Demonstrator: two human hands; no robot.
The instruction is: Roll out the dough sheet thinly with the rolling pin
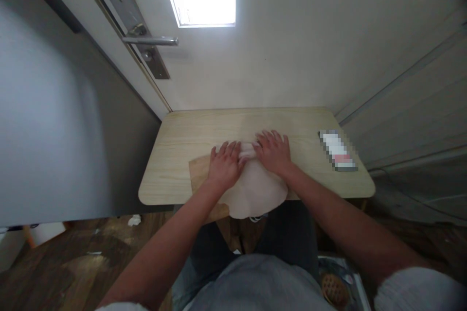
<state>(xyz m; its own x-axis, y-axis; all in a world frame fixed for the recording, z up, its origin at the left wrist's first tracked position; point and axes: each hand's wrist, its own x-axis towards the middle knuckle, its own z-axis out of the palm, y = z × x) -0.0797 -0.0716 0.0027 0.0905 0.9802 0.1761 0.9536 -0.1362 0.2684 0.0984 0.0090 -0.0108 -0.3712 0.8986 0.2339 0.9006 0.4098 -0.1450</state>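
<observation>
A thin, pale, roughly round sheet (257,187), cloth-like or dough-like, lies across the front of the table. Its near edge hangs a little past the tabletop. Both hands are at its far edge, where the material looks gathered or folded. My left hand (225,163) presses on the left part of that edge, fingers bent over it and thumb toward the middle. On the right part, my right hand (273,152) grips in the same way. Under the sheet, at left, lies a flat brown piece (199,172), like paper or board. The fingertips' undersides are hidden.
The small wooden table (170,148) stands against a white door with a metal handle (151,40). A phone, blurred out (337,150), lies at the table's right end. Below right is a container holding a round brown item (333,290). White scraps (134,220) lie on the floor.
</observation>
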